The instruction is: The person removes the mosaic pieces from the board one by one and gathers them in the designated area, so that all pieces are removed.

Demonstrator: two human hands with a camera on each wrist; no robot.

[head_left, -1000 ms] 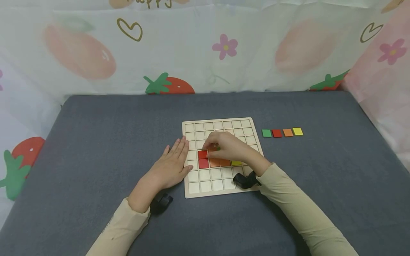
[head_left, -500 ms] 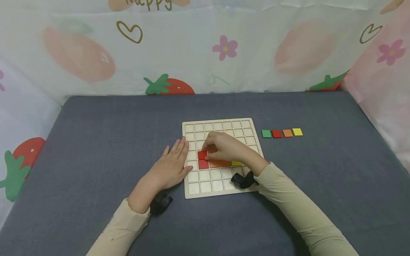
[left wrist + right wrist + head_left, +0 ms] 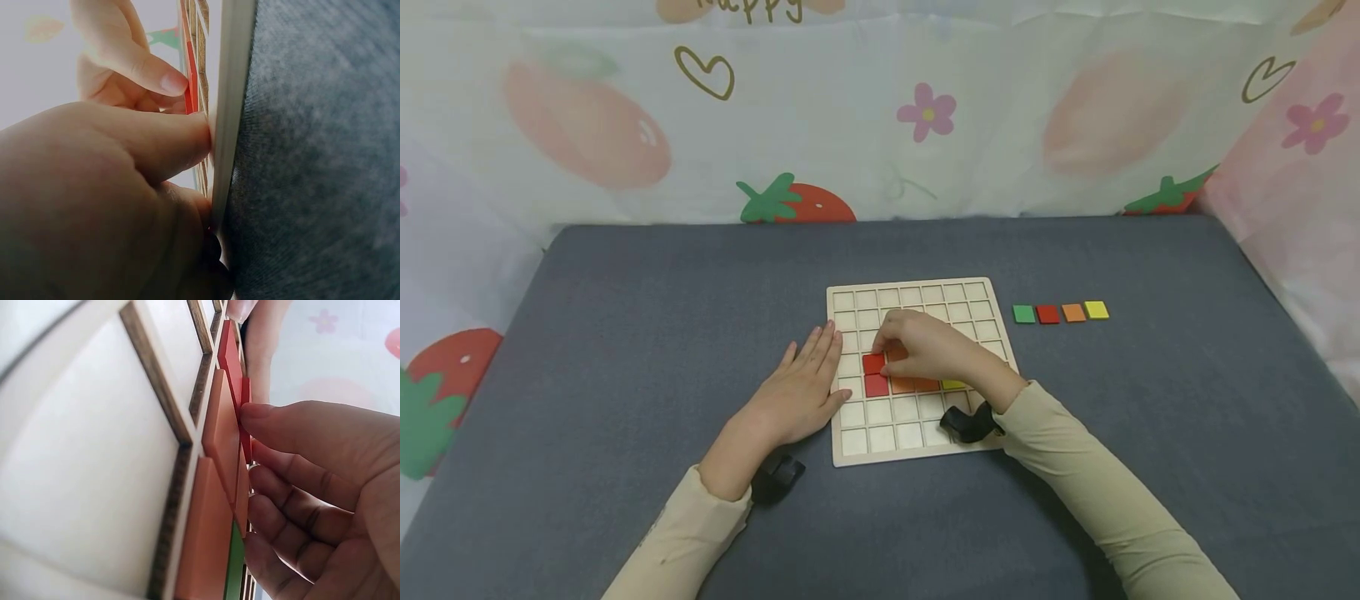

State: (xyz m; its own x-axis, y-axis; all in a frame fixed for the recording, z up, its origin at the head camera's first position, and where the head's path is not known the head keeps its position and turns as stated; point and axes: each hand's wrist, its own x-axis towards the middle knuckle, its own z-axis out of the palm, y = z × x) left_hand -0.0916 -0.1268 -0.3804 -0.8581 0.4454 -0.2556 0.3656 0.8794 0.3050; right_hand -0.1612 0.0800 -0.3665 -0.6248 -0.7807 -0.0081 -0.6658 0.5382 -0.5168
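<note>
My left hand (image 3: 801, 387) lies flat with straight fingers at the left edge of a wooden grid board (image 3: 880, 409), its thumb on the rim. Over the middle of the board, my right hand (image 3: 928, 343) pinches a small red square tile (image 3: 872, 364) between thumb and fingers. This tile sits just above a second red tile (image 3: 876, 386). Orange tiles (image 3: 915, 384) and a yellow tile (image 3: 953, 384) continue that row, partly covered by the right hand. In the right wrist view the thumb (image 3: 269, 419) presses the red tile's edge, and a green tile (image 3: 234, 562) shows beside the orange ones.
Right of the board lie a green tile (image 3: 1024, 314), a red tile (image 3: 1048, 314), an orange tile (image 3: 1073, 312) and a yellow tile (image 3: 1097, 310) in a row. Grey cloth (image 3: 685, 333) covers the table. A patterned curtain (image 3: 850, 92) hangs behind.
My right hand has shifted very slightly left and down over the red tile, and the green glimpsed beneath it is now covered. My left hand stays still.
</note>
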